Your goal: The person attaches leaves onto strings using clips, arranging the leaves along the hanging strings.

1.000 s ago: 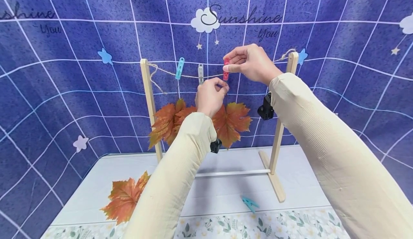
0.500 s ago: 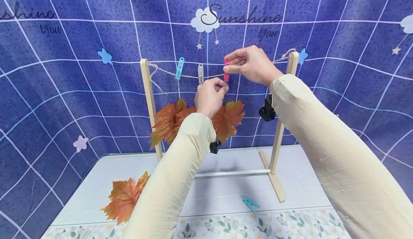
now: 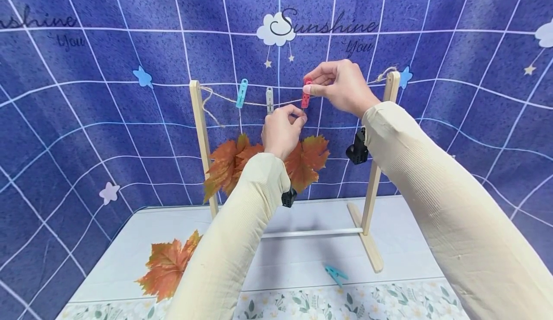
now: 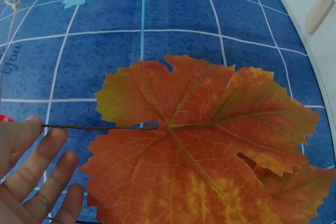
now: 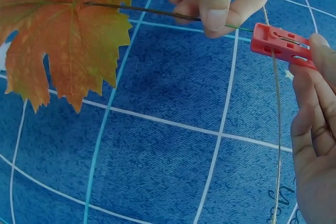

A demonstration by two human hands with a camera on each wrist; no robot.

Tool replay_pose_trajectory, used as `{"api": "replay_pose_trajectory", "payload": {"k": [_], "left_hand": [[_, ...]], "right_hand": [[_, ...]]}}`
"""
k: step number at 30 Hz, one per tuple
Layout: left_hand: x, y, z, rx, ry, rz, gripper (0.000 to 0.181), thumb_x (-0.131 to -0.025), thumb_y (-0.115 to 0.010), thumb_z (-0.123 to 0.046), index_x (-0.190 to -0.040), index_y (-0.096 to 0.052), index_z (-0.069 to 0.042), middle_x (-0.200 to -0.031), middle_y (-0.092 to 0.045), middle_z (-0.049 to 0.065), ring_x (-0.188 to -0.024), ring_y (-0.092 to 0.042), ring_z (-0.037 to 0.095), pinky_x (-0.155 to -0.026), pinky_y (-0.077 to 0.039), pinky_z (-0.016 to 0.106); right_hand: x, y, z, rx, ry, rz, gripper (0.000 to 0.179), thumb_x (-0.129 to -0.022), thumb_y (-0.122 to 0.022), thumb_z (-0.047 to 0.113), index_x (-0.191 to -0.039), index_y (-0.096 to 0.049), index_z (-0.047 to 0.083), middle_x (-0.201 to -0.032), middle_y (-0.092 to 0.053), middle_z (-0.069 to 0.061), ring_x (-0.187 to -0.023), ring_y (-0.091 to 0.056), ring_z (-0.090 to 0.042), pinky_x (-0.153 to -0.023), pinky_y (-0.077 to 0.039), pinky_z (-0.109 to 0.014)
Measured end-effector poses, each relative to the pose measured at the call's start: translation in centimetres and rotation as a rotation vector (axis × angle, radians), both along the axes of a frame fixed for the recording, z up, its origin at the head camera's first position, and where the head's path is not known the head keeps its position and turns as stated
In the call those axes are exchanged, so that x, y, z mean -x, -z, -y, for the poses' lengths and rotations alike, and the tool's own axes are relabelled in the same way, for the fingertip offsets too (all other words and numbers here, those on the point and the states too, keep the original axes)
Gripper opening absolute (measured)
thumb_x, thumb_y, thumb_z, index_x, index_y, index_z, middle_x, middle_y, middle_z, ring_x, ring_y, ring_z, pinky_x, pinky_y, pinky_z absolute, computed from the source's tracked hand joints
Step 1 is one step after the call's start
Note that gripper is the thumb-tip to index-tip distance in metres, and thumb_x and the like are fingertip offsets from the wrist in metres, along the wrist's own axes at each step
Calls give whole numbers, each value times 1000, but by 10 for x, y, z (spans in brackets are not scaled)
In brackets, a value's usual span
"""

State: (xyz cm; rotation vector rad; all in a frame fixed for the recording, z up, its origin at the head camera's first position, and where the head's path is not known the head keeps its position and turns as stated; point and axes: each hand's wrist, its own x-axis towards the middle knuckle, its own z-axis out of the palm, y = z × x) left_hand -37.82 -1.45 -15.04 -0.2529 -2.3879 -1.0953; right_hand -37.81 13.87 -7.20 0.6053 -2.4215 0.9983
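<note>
My left hand (image 3: 282, 129) pinches the thin stem of an orange-red artificial maple leaf (image 4: 199, 129) between thumb and forefinger; the leaf hangs below. With my right hand (image 3: 345, 87) I pinch the handle end of a red clothespin (image 5: 281, 43), which sits across the twine (image 5: 278, 145). The tip of the stem reaches the clothespin's nose in the right wrist view. Left of my hands, a light blue clothespin (image 3: 242, 93) and a grey clothespin (image 3: 270, 99) are clipped on the twine. More orange leaves (image 3: 224, 164) hang beneath them, partly hidden by my left forearm.
Two wooden posts (image 3: 199, 142) carry the twine, with a white bar (image 3: 315, 232) low between them. On the white table (image 3: 298, 267) lie another leaf (image 3: 166, 267), partly behind my left sleeve, and a teal clothespin (image 3: 335, 274). A blue patterned curtain (image 3: 108, 157) stands behind.
The leaf in my left hand has swung slightly left since a second ago. My right hand and the red clothespin have shifted a little to the right; both grips stay the same.
</note>
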Motion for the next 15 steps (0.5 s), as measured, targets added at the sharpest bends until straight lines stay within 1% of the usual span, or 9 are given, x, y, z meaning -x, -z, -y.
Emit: {"api": "replay_pose_trajectory", "payload": {"k": [6, 11, 15], "left_hand": [[0, -3, 0, -3, -12, -18, 18, -101, -65, -31, -111, -76, -20, -95, -74, 0, -89, -66, 18, -81, -52, 41], [0, -4, 0, -9, -15, -20, 17, -101, -65, -31, -110, -75, -20, -93, -74, -1, -87, -66, 18, -81, -52, 42], [0, -4, 1, -14, -21, -20, 17, -101, -64, -31, -110, -75, -20, -93, -75, -2, -87, -66, 17, -82, -52, 42]], "right_hand": [[0, -1, 0, 13, -12, -8, 28, -94, -76, 25, -116, -76, 7, -105, -77, -8, -90, -69, -11, -84, -48, -26], [0, -1, 2, 30, -13, -18, 27, -93, -77, 22, -115, -75, 7, -105, -77, -9, -87, -69, -8, -80, -49, -22], [0, -2, 4, 42, -9, -25, 26, -93, -76, 20, -116, -75, 7, -105, -76, -9, -86, -69, -9, -78, -50, -21]]}}
